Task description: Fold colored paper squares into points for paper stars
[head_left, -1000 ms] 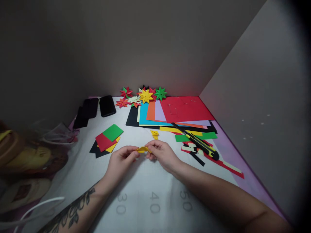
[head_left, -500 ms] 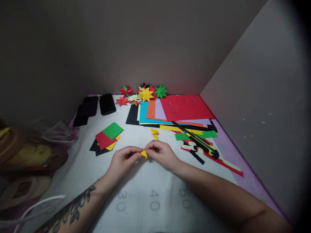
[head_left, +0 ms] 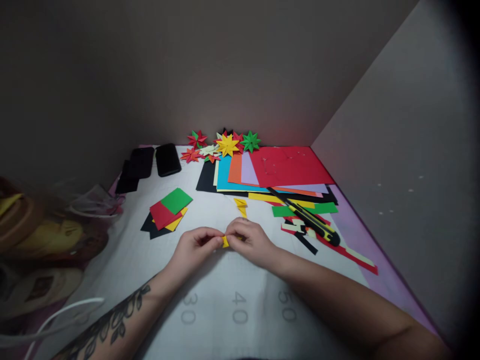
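Observation:
A small folded yellow paper piece (head_left: 225, 242) is pinched between my two hands above the white gridded sheet (head_left: 210, 280). My left hand (head_left: 198, 246) grips its left side between thumb and forefinger. From the right, my right hand (head_left: 252, 240) pinches the same piece, and the fingers of both hands nearly meet, hiding most of it. Just beyond my right hand lie more folded yellow paper pieces (head_left: 240, 206). To the left rests a fanned pile of paper squares, with a green square (head_left: 177, 201) on top of a red square (head_left: 162, 216).
Folded paper stars, among them a yellow star (head_left: 227, 145), sit by the back wall. Coloured sheets, topped by a red sheet (head_left: 290, 167), lie before them. A box cutter (head_left: 309, 220) rests on paper strips at right. A black phone (head_left: 168, 160) lies back left.
Both hands have drawn slightly closer together around the yellow paper piece, and less of it shows. The whole view has shifted a little.

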### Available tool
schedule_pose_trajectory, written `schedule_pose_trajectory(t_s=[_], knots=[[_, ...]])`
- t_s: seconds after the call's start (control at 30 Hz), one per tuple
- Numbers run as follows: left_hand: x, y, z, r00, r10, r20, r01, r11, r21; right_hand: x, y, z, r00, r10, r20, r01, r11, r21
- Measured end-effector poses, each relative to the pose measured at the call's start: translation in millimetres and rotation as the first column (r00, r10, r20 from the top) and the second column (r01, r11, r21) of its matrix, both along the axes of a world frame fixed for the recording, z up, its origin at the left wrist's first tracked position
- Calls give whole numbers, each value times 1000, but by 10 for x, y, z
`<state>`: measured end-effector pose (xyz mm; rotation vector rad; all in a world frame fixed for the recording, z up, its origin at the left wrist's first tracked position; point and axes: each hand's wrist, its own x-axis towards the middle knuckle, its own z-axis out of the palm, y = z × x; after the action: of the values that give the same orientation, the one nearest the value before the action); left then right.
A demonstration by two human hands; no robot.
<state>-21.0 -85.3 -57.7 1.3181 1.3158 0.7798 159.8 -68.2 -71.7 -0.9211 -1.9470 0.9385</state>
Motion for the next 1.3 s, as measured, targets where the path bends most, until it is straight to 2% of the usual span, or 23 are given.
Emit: schedule_pose_trajectory(t_s=[0.53,0.8,0.93,1.07,1.3], knots=[[9,-22,21,998,-54,-44,55,998,26,-16,-30,6,999,-33,4,33,996,-81],[3,-27,18,999,18,-50,-16,999,46,-13,-33,24,998,-61,-2,60,990,-128],[1,-41,-31,998,33,-49,-29,995,96,-28,-47,36,998,-65,-5,64,988,-143],[37,-54,-17,997,40,-64,-31,990,140,-65,-69,45,996,-93,13,94,983,-157],[82,-77,-11,992,61,-114,-40,984,175,-111,-109,24,990,-128,52,133,986,-101]])
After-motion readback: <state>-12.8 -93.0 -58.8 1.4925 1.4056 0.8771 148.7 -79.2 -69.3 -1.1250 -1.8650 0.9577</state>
